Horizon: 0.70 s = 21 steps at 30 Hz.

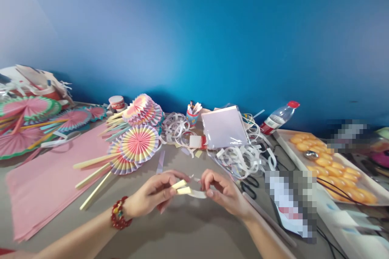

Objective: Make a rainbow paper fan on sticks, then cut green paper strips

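Observation:
My left hand (pixel 154 192), with a red bead bracelet (pixel 121 212) at the wrist, pinches a pair of pale yellow folded paper sticks (pixel 184 190). Between thumb and fingers, my right hand (pixel 220 190) grips the end of a thin white strip (pixel 198 194) that runs from one yellow stick, possibly tape backing. Both hands are just above the grey table (pixel 182 230). Left of them lie round pleated paper fans (pixel 139 143) in pink, yellow and lilac, with pale yellow handles (pixel 94 176).
Pink paper sheets (pixel 51 178) cover the left, near more fans (pixel 73 119). Behind are curled white strips (pixel 178 127), a pen cup (pixel 192 118) and a wrapped lilac paper pack (pixel 225 127). Right are black scissors (pixel 249 187), a red-capped bottle (pixel 279 117) and a tray of orange-yellow items (pixel 291 153).

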### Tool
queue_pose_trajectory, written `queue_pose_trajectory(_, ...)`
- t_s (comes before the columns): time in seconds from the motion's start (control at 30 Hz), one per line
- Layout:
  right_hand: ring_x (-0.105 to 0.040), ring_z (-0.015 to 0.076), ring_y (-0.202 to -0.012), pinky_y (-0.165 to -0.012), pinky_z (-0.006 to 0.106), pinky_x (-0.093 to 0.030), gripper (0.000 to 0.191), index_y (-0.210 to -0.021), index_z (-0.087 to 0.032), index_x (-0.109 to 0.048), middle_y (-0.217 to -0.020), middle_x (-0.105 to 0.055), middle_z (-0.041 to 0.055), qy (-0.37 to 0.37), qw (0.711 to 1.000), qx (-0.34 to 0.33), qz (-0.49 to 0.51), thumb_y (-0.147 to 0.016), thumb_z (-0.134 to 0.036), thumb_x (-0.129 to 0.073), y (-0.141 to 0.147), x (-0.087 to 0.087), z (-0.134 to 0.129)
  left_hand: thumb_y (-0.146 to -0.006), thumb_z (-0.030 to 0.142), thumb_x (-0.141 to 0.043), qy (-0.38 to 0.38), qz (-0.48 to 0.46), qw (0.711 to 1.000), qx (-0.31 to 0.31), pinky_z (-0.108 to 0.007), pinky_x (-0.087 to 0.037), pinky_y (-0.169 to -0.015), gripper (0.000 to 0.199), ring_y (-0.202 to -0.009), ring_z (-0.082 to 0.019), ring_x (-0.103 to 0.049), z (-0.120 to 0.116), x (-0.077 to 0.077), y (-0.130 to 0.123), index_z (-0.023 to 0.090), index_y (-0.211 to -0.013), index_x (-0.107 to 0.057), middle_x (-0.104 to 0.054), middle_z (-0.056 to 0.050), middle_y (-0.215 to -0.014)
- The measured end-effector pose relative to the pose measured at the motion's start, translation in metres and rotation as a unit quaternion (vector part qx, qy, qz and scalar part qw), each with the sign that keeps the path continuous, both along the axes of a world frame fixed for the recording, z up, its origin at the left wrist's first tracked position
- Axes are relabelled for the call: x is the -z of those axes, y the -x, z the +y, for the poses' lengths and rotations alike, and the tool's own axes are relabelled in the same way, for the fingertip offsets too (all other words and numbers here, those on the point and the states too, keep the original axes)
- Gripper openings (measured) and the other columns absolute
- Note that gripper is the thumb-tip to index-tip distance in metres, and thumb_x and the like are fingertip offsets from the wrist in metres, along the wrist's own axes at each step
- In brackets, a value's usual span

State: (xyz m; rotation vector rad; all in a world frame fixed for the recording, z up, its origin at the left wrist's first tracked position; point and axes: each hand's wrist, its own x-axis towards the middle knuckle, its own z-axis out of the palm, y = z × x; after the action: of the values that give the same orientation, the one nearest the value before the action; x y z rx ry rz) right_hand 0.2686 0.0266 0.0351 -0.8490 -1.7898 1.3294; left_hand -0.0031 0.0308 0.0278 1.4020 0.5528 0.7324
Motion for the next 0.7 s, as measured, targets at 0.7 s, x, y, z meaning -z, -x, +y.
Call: queue_pose_trajectory(0.7, -0.060, 0.0193, -0.091, -0.077, 0.029, -0.048, 0.017, -0.090, -0.019, -0.065, -0.100, -0.063, 0.0077, -0.075, 0.996, -0.041, -0.033, -0.091, -0.036, -0.062, 0.0018, -0.0040, -0.0026, -0.096, 0.012, -0.047, -0.300, 0.066, 0.952, 0.011, -0.025, -0.047, -0.079, 0.011, -0.086, -0.015, -0.057, -0.0076, -0.0037, -0.0030, 0.017, -0.100, -0.055, -0.059, -0.010, -0.097)
